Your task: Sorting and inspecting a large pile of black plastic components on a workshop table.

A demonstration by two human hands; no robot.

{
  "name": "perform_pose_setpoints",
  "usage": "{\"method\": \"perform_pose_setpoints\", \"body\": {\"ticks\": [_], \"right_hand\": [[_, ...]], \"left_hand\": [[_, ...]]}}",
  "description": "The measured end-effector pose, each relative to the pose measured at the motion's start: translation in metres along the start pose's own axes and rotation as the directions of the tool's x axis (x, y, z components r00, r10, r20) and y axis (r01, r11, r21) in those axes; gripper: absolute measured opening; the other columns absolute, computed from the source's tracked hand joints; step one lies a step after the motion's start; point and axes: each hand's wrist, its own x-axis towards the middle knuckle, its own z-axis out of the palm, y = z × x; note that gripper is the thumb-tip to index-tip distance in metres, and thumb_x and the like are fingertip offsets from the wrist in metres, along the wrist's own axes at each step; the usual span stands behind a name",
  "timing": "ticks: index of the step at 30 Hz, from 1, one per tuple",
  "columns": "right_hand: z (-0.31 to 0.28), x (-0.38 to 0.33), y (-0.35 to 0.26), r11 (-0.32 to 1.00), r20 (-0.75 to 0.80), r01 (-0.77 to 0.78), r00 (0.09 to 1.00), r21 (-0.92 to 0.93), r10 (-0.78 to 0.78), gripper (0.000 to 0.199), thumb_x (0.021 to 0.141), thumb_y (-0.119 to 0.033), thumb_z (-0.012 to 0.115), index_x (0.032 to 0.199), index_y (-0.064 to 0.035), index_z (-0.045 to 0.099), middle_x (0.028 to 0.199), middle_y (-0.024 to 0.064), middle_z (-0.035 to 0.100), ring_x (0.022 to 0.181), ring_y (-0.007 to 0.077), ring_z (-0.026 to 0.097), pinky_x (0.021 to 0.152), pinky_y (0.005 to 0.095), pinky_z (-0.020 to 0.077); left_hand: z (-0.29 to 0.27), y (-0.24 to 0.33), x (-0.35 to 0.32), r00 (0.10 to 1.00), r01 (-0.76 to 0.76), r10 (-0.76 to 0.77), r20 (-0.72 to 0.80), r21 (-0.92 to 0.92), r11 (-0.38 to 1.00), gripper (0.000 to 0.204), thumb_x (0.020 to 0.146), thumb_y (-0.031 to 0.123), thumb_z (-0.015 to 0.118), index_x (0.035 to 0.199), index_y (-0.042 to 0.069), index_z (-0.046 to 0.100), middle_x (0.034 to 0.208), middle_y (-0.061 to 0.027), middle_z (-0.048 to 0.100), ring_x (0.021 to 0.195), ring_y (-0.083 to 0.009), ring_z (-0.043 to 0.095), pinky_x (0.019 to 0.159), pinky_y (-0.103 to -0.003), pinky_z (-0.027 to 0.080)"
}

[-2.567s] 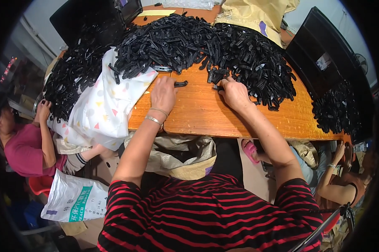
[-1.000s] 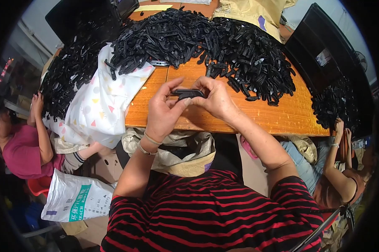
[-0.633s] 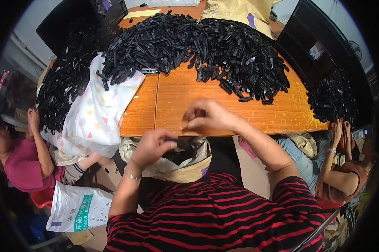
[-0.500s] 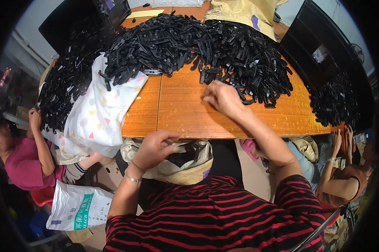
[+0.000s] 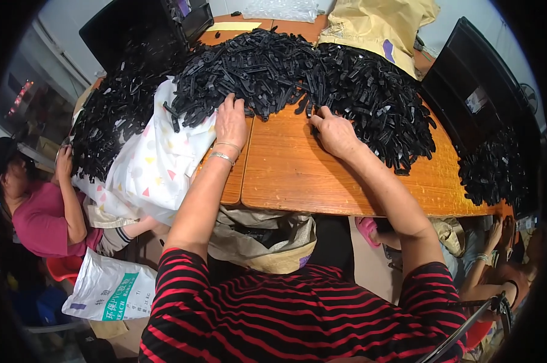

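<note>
both hands reach into the heap of black plastic pieces [image 5: 322, 78] on the wooden table [image 5: 322, 175]; the left hand [image 5: 231, 121] lies flat at its near edge, fingertips buried among the pieces, so whether it grips one cannot be told; the right hand [image 5: 335, 134] has its fingers curled at the heap's rim, pinching hidden by the knuckles; a white patterned cloth [image 5: 149, 172] drapes off the table's left side; an open sack [image 5: 264, 239] sits half hidden under the table edge.
</note>
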Motion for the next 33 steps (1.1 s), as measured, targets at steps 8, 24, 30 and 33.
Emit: {"method": "perform_pose_setpoints", "body": {"ticks": [8, 24, 30, 33], "right_hand": [[0.001, -0.006, -0.009, 0.993, -0.012, 0.039, 0.999, 0.114, -0.037, 0.020, 0.078, -0.005, 0.060, 0.097, -0.0053, 0.060, 0.103, 0.0210, 0.052, 0.079, 0.0372, 0.064, 0.069, 0.0453, 0.0519], [-0.006, -0.023, -0.028, 0.953, -0.144, 0.040, 0.990, 0.299, 0.004, 0.023, 0.078, -0.011, 0.071, 0.093, -0.0011, 0.057, 0.090, 0.0160, 0.057, 0.081, 0.0373, 0.060, 0.067, 0.0439, 0.0493], [-0.019, -0.022, -0.045, 0.882, -0.305, 0.115, 0.952, 0.456, 0.033, 0.021, 0.078, -0.009, 0.070, 0.097, -0.0035, 0.061, 0.092, 0.0132, 0.059, 0.081, 0.0349, 0.061, 0.069, 0.0405, 0.0501], [-0.021, -0.022, -0.058, 0.855, -0.362, 0.230, 0.931, 0.464, -0.053, 0.020, 0.077, -0.010, 0.070, 0.095, -0.0042, 0.063, 0.091, 0.0124, 0.059, 0.080, 0.0347, 0.062, 0.067, 0.0411, 0.0502]], "left_hand": [[0.002, 0.003, 0.004, 0.998, -0.001, -0.004, -0.059, -0.077, 0.997, 0.030, 0.072, -0.003, 0.064, 0.102, 0.004, 0.059, 0.111, -0.0164, 0.055, 0.099, -0.0358, 0.054, 0.086, -0.042, 0.045], [-0.018, 0.067, -0.049, 0.957, 0.289, -0.183, 0.227, -0.819, 0.495, 0.021, 0.092, 0.004, 0.054, 0.113, 0.001, 0.055, 0.095, -0.0102, 0.067, 0.083, -0.0176, 0.063, 0.071, -0.029, 0.050], [-0.038, 0.069, -0.046, 0.761, 0.648, -0.086, 0.644, -0.761, 0.034, 0.023, 0.097, 0.010, 0.050, 0.116, -0.003, 0.055, 0.098, -0.0101, 0.067, 0.080, -0.0117, 0.066, 0.067, -0.022, 0.052], [-0.051, 0.071, -0.047, 0.668, 0.744, 0.019, 0.744, -0.667, -0.041, 0.027, 0.097, 0.011, 0.052, 0.118, -0.005, 0.053, 0.097, -0.0107, 0.067, 0.079, -0.0127, 0.067, 0.067, -0.022, 0.054]]}}
